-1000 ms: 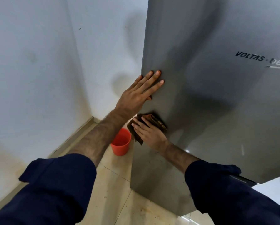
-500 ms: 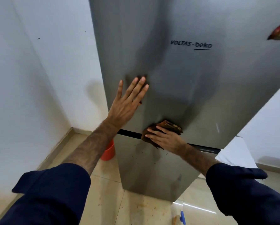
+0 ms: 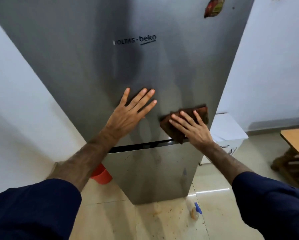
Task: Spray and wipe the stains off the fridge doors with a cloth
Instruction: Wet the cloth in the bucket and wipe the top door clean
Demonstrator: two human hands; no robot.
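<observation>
The grey steel fridge fills the view, its upper door (image 3: 96,66) above a dark gap and its lower door (image 3: 145,175) speckled with small dark spots. My left hand (image 3: 129,113) lies flat on the upper door with fingers spread, holding nothing. My right hand (image 3: 192,127) presses a brown cloth (image 3: 201,111) against the upper door's lower right corner, just above the gap. A spray bottle (image 3: 195,211) with a blue nozzle lies on the floor in front of the fridge's right corner.
An orange bucket (image 3: 102,175) stands on the floor left of the fridge, by the white wall (image 3: 15,101). A white cabinet (image 3: 226,129) sits right of the fridge, a wooden table (image 3: 297,142) farther right. A magnet (image 3: 213,6) sticks on the upper door. The tiled floor (image 3: 162,226) is stained.
My right hand has slid the cloth rightward along the bottom of the upper door to its right corner. My left hand has shifted right on the door. The view has swung right.
</observation>
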